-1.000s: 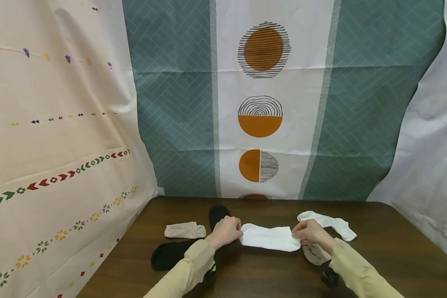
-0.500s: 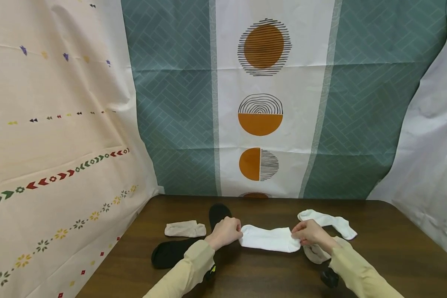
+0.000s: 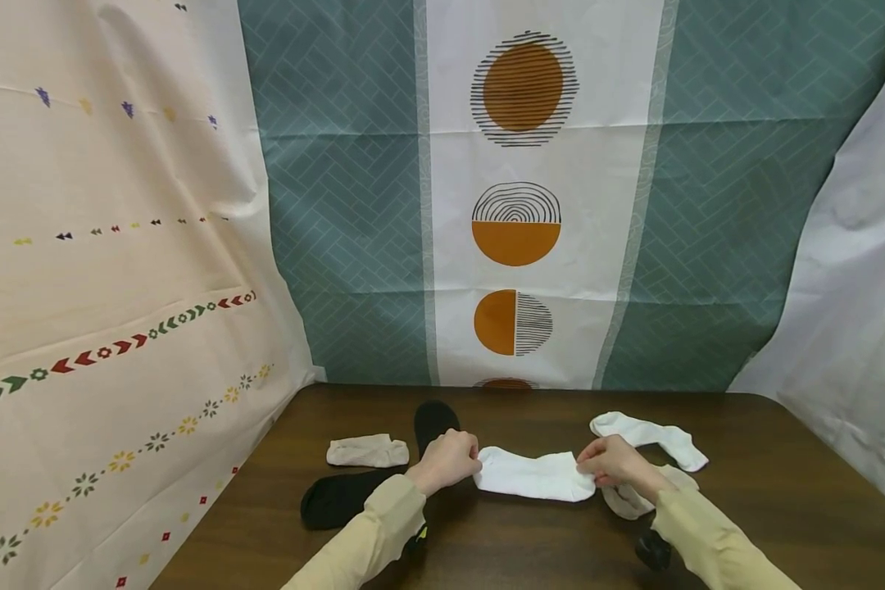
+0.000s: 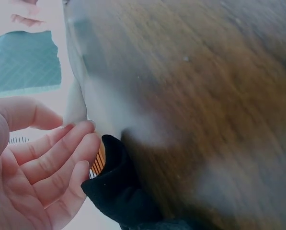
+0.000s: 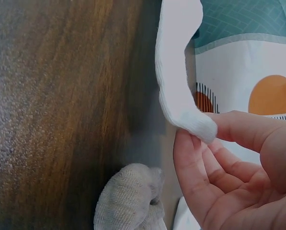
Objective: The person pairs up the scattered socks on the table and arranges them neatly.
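Observation:
A white sock [image 3: 534, 475] stretches sideways between my two hands in the head view. Its left end is pinched by my left hand [image 3: 448, 460], and its right end by my right hand [image 3: 614, 463]. In the right wrist view, thumb and fingers of the right hand [image 5: 229, 163] grip the tip of the white sock [image 5: 176, 67] above the table. The left wrist view has the left hand [image 4: 42, 163] holding the sock's other end [image 4: 76, 105] between thumb and fingertips. A black sock [image 4: 116, 182] lies close by those fingers.
On the brown table [image 3: 531, 549], black socks [image 3: 342, 498] and a beige sock [image 3: 369, 451] lie at left. Another white sock [image 3: 652, 437] is at the back right. A beige sock [image 3: 623, 501] and a dark bundle [image 3: 652, 549] sit near the right forearm. Patterned cloths hang behind.
The view has tilted down very slightly. Both hands keep their grip on the white sock, which stays nearly still.

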{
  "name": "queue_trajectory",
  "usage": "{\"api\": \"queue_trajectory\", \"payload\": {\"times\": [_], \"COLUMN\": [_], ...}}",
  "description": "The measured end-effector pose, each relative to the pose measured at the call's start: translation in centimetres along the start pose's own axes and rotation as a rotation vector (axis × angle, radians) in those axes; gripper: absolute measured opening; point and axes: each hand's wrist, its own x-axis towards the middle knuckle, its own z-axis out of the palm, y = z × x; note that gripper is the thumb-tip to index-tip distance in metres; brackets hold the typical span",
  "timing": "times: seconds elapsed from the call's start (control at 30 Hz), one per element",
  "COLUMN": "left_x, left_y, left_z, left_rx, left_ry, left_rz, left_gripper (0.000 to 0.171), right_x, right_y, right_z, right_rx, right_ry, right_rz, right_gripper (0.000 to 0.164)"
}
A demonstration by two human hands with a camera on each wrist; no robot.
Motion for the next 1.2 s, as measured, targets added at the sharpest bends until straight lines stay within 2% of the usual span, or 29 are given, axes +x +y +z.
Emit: {"api": "queue_trajectory", "payload": {"times": [0.13, 0.63, 0.93, 1.2], "left_x": [0.1, -0.1, -0.2, -0.2], "left_y": [0.0, 0.3, 0.5, 0.6], "left_z": [0.0, -0.1, 0.3, 0.5], "left_rx": [0.008, -0.011, 0.040, 0.066], "left_ry": [-0.008, -0.049, -0.082, -0.125], "left_rz": [-0.007, -0.026, -0.018, -0.004], "left_gripper": [0.015, 0.016, 0.014, 0.017], "right_x": [-0.4, -0.5, -0.2, 0.5], "right_y": [-0.7, -0.7, -0.1, 1.2], "right_z": [0.3, 0.6, 1.0, 0.4], "right_rx": [-0.029, -0.029, -0.030, 0.010], "right_ry": [0.058, 0.044, 0.051, -0.046], "right_rz": [0.052, 0.031, 0.044, -0.015], "right_gripper": [0.013, 0.012, 0.010, 0.017]}}
